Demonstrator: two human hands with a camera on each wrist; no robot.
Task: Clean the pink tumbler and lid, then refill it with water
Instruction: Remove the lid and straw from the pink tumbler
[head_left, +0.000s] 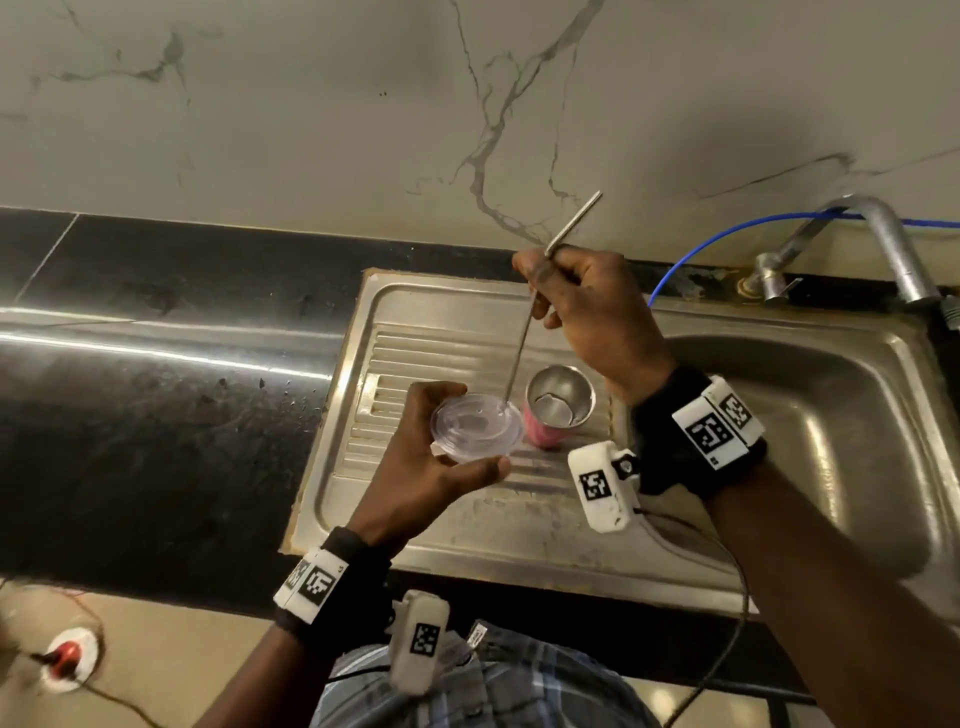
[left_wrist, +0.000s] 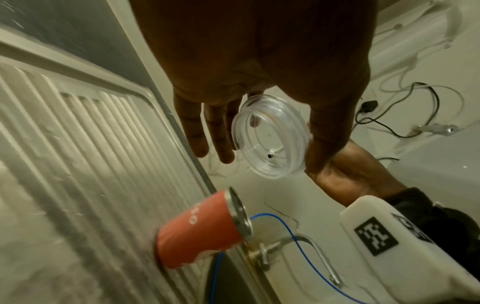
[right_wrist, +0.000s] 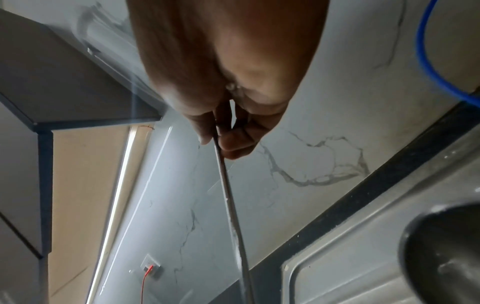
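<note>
Our left hand (head_left: 415, 467) holds the clear lid (head_left: 477, 427) by its edge between thumb and fingers, above the ribbed drainboard (head_left: 395, 358). Our right hand (head_left: 592, 312) pinches a metal straw (head_left: 522, 343) between thumb and fingertips; the straw slants down, and its lower end goes through the hole in the lid, as the left wrist view shows. The pink tumbler (head_left: 558, 410) stands upright and open on the drainboard, just beside the lid, left of the sink (head_left: 831, 415). A tap (head_left: 883, 244) rises behind the sink.
</note>
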